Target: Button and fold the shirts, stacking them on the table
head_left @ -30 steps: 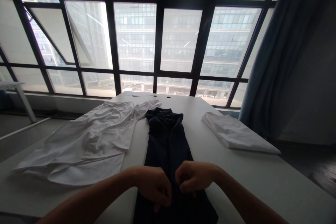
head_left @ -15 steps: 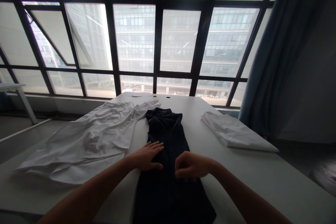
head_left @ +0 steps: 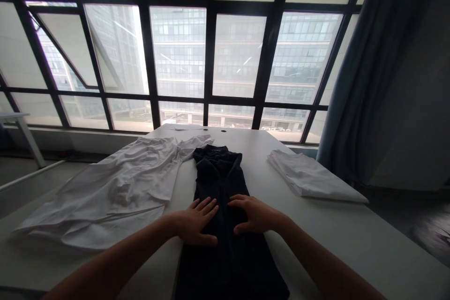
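Observation:
A dark navy garment (head_left: 225, 253) with a collar at its far end lies lengthwise in a narrow strip on the white table (head_left: 260, 140). My left hand (head_left: 197, 222) rests flat on its left side, fingers spread and thumb pointing right. On the right side of the garment lies my right hand (head_left: 255, 214), its fingers stretched out to the left and the thumb apart. Neither hand grips the cloth. Some bunched folds show below the collar, beyond both hands. The garment's near end runs out of the bottom of the view.
To the left a rumpled white garment (head_left: 116, 192) is spread over the table. A folded white cloth (head_left: 312, 176) lies near the right edge. Large windows (head_left: 181, 51) stand behind the table, with a blue-grey curtain (head_left: 348, 103) at the right. Another white table (head_left: 26, 133) is at far left.
My right hand has gone from curled fingers to stretched-out fingers on the dark garment. My left hand has shifted slightly nearer to me, still flat on the cloth.

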Tool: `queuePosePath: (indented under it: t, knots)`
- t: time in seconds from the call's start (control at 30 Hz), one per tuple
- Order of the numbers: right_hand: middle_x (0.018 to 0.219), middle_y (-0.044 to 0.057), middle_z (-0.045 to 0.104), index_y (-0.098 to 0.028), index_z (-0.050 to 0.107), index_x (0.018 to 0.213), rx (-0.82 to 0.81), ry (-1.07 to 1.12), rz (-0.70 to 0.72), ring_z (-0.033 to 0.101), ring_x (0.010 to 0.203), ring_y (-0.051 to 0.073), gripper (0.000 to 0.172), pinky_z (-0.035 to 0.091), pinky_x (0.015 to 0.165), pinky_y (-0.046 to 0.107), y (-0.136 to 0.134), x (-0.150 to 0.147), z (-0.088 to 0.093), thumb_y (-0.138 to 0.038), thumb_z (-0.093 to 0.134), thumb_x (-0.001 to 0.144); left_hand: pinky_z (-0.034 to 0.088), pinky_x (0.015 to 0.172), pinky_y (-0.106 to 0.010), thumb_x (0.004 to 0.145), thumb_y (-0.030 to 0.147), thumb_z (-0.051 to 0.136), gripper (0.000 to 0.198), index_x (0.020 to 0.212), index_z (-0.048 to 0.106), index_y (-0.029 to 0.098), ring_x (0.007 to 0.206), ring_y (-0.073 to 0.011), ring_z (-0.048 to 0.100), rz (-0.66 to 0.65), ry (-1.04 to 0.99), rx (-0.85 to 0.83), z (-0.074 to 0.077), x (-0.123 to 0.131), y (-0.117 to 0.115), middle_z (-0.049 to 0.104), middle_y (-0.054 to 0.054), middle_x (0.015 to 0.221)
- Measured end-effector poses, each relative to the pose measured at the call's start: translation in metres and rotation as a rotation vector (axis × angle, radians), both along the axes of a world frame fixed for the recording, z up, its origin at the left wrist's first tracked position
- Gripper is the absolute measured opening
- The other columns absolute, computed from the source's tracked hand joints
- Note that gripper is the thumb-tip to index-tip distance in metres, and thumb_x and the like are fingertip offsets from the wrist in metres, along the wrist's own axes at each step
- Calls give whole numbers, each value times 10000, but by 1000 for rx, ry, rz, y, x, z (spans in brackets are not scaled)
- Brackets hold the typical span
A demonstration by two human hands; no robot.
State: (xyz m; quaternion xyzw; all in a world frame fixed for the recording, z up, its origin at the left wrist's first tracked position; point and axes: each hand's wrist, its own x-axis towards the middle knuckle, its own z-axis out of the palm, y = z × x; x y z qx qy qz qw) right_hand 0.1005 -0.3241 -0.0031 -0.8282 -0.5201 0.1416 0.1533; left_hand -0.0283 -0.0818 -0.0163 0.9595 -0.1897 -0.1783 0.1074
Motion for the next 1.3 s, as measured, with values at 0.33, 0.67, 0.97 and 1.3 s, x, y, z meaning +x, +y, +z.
queuePosePath:
  t: [0.33, 0.67, 0.97, 1.3]
  knots:
    - [1222, 74, 627, -189, 735, 1239, -1, 15, 99, 624, 1067, 288, 575, 504, 942, 365, -7, -21, 21, -405, 960, 754, 257, 1246, -449, 1007, 524, 464, 656, 1586, 388, 228, 1518, -288, 315, 24, -172, -177, 15, -1, 8, 327, -83, 1647]
    - [1420, 127, 517, -133, 624, 1383, 231, -125, -3, 502, 1292, 303, 534, 431, 1110, 415, 11, 1, -19, -281, 822, 909, 68, 1274, -538, 968, 742, 356, 872, 1644, 199, 214, 1576, -305, 23, 71, -205, -80, -20, 22, 12, 73, -99, 1696]
    - [1326, 131, 575, -135, 657, 1355, 137, -160, 43, 535, 1214, 317, 568, 456, 1070, 436, 14, 7, -17, -361, 867, 877, 67, 1245, -622, 995, 678, 339, 853, 1648, 148, 162, 1568, -337, -29, 121, -103, 38, 2, 3, -14, 2, -146, 1683]
    - [1134, 83, 630, -176, 731, 1207, 37, -123, 106, 591, 1060, 305, 666, 507, 921, 386, 5, -28, 9, -490, 1004, 687, 180, 1213, -660, 880, 786, 472, 999, 1650, 190, 215, 1552, -418, 35, 62, -79, -24, -7, -24, -19, 68, -171, 1682]
